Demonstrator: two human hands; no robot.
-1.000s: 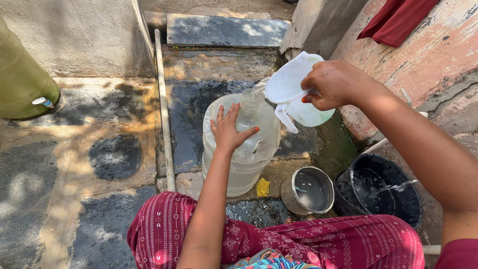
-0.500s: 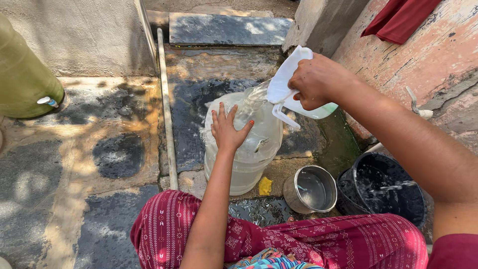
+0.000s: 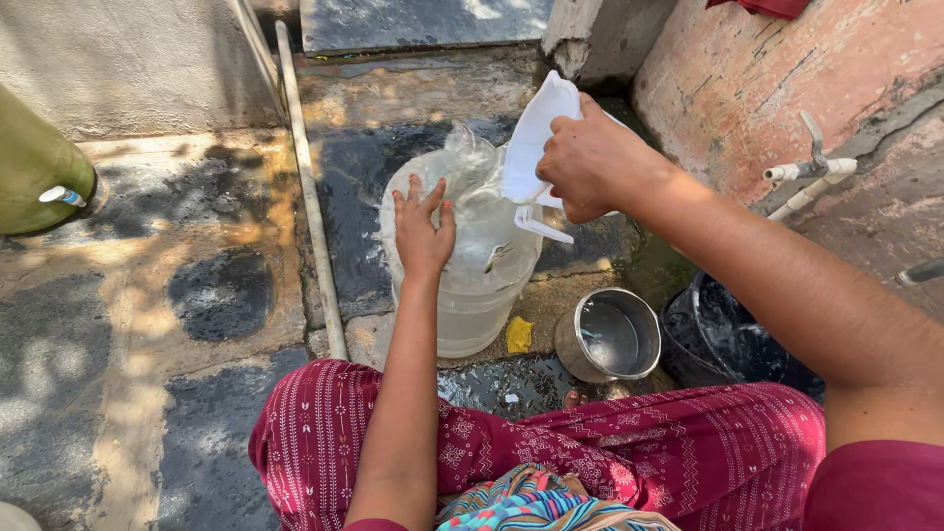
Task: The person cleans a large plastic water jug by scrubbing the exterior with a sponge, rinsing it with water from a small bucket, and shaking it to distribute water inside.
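Jug [image 3: 536, 147] tipped over bottle [image 3: 462, 285]; pipe [image 3: 310, 187] left

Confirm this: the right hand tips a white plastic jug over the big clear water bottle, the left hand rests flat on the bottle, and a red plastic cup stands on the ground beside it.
One detail is wrong. The head view shows a round steel pot there, not a red cup. The right hand does tip the white plastic jug over the big clear water bottle, with the left hand flat on it.

Wet stone floor [image 3: 147, 324] lies in dappled sunlight; a thin pipe [image 3: 310, 206] crosses it, and a tap [image 3: 811, 172] juts from the pink wall [image 3: 747, 88].
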